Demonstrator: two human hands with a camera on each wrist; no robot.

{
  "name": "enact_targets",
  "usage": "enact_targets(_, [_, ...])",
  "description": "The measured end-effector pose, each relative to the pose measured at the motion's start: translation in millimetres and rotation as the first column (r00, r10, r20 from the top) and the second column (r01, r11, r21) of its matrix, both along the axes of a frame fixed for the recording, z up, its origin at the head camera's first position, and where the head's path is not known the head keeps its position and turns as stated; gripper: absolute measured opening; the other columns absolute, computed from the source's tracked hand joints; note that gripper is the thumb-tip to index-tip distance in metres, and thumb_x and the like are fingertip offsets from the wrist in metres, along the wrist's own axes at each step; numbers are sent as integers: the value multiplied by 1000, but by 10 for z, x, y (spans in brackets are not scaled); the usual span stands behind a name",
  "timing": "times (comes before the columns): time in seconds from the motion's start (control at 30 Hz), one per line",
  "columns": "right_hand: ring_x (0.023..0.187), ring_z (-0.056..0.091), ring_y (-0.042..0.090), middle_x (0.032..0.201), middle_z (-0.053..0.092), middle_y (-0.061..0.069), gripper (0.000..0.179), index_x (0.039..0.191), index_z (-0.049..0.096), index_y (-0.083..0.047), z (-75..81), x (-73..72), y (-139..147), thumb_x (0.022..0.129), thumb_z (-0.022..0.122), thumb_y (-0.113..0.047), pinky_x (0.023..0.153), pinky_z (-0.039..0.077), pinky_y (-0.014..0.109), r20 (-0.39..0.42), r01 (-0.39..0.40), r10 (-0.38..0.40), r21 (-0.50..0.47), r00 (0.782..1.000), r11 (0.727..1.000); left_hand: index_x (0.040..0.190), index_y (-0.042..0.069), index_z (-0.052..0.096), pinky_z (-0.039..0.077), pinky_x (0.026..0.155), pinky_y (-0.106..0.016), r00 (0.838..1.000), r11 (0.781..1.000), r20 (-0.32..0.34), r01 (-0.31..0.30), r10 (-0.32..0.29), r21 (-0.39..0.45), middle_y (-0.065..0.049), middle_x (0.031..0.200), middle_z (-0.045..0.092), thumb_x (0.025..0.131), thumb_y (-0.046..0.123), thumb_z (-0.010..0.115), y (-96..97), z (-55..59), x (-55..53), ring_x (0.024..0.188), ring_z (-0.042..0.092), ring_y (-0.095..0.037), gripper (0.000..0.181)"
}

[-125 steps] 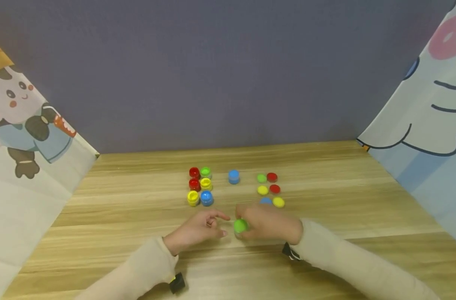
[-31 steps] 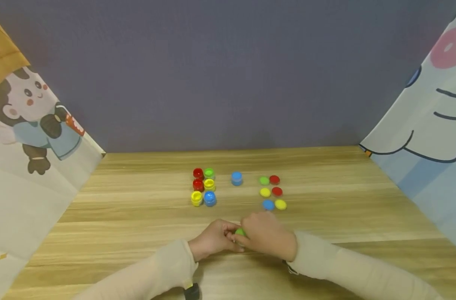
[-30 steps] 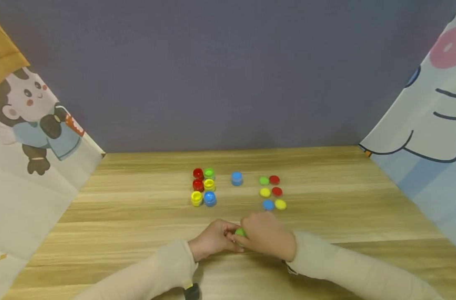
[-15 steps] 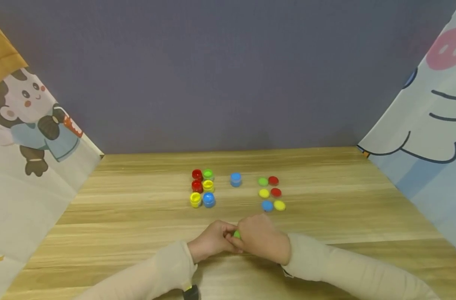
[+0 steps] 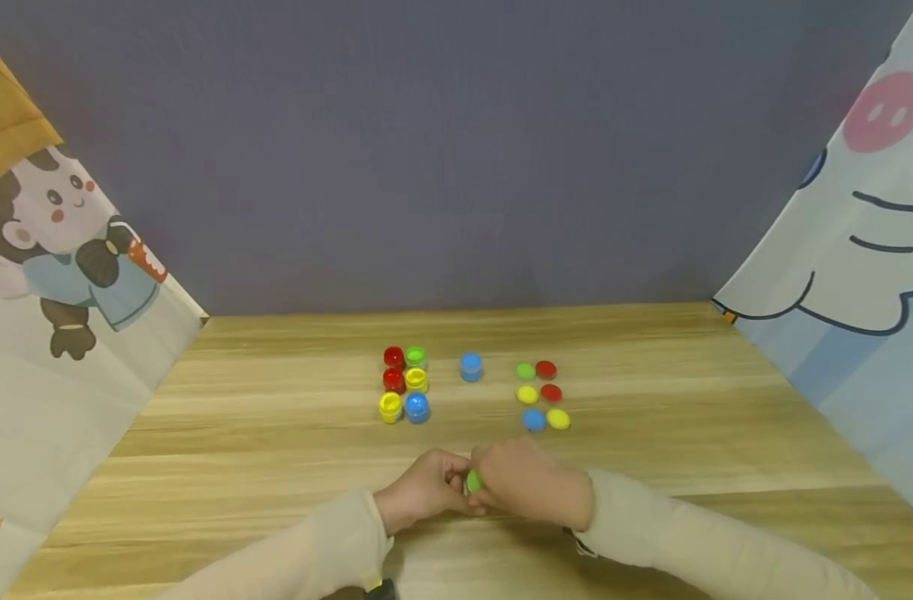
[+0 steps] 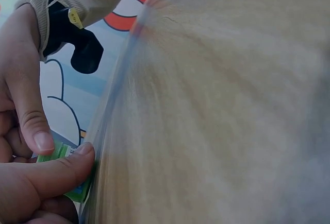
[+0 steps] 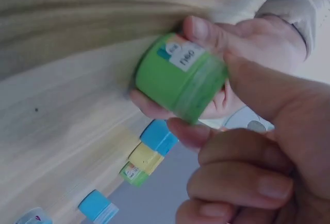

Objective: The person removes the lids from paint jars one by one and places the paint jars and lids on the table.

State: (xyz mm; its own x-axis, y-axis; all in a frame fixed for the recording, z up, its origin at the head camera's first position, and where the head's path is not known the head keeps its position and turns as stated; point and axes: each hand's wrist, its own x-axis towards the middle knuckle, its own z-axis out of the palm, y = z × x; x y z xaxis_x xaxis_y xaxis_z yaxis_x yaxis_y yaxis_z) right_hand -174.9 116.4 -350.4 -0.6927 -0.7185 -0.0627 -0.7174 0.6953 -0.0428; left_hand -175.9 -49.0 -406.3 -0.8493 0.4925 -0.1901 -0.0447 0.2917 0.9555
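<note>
Both hands meet at a small green lidded jar, low over the near part of the wooden table. My left hand grips the jar's body between thumb and fingers. Curled over the lid end, my right hand pinches the lid with thumb and forefinger. The right wrist view shows the green jar tilted, its white label facing the camera and its lid end toward the right hand. In the left wrist view the left thumb hides much of the green jar.
Beyond the left hand stand several uncovered jars in two columns, among them a red jar, a yellow jar and a blue jar. A blue jar with a smooth top stands apart. Loose lids, including a yellow lid, lie at right.
Since the earliest frame, my left hand has come in and taken hold of the green jar beside the right hand. Lately the right fingers have shifted slightly around the lid; the view tilts up a little.
</note>
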Motion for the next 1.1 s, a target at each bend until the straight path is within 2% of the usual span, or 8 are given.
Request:
enact_targets(0.2, [50,37,4,59,41,-8,32,78,58,-11,42,-30,15,78,71,-40,46,35,18,84,-30,31,-14,996,999,98,6,73,27,43,-15,1000,1000,15,9,-9,26,4,50,47,68,-3,79,-12,6,5,45,36,-4,31])
enact_targets(0.47, [49,35,3,58,41,-10,21,83,59,-14,109,-108,49,81,71,-32,46,35,16,81,-146,143,35,987,989,104,7,71,27,43,-15,999,1000,29,14,-15,18,4,51,47,69,-2,79,-24,3,-1,45,35,-4,37])
enact_targets(0.57, [47,33,3,56,40,-9,20,104,64,-15,133,-126,71,86,67,-24,45,33,15,86,-189,182,87,980,978,108,8,70,26,43,-15,999,1000,38,6,-7,12,4,51,47,69,-1,79,-23,7,2,45,35,-4,41])
enact_targets(0.67, [45,31,3,55,39,-9,40,128,57,-19,149,-138,91,89,63,-17,44,32,14,82,-229,218,154,972,961,108,6,70,26,43,-16,999,1000,46,-1,0,10,4,51,46,69,-1,79,-23,14,7,45,34,-4,40])
enact_targets(0.73, [45,33,3,55,40,-9,48,134,52,-22,155,-146,106,88,64,-15,45,33,14,97,-241,228,148,969,959,105,5,70,27,43,-16,999,1000,46,-4,4,9,4,51,47,69,-1,79,-25,18,8,45,34,-5,38])
enact_targets(0.87, [50,39,1,61,48,-10,34,118,61,-17,141,-168,121,85,68,-19,50,38,13,153,-229,225,5,962,973,102,5,71,27,43,-16,999,1000,32,3,-3,11,4,52,48,69,-1,79,-22,15,-1,46,36,-5,34])
enact_targets(0.97, [51,40,1,62,49,-11,24,103,65,-14,98,-146,113,84,70,-26,51,39,13,173,-162,180,-116,968,980,104,7,71,27,43,-15,1000,1000,24,12,-12,10,4,52,48,69,-2,79,-18,9,-8,46,36,-5,36])
enact_targets(1.1, [47,36,2,56,41,-10,18,88,63,-14,16,-54,71,86,66,-31,43,34,16,92,-48,63,-159,994,986,105,7,71,32,45,-15,1000,1000,14,17,-17,13,3,54,51,69,-3,78,-14,2,-15,48,39,-5,38])
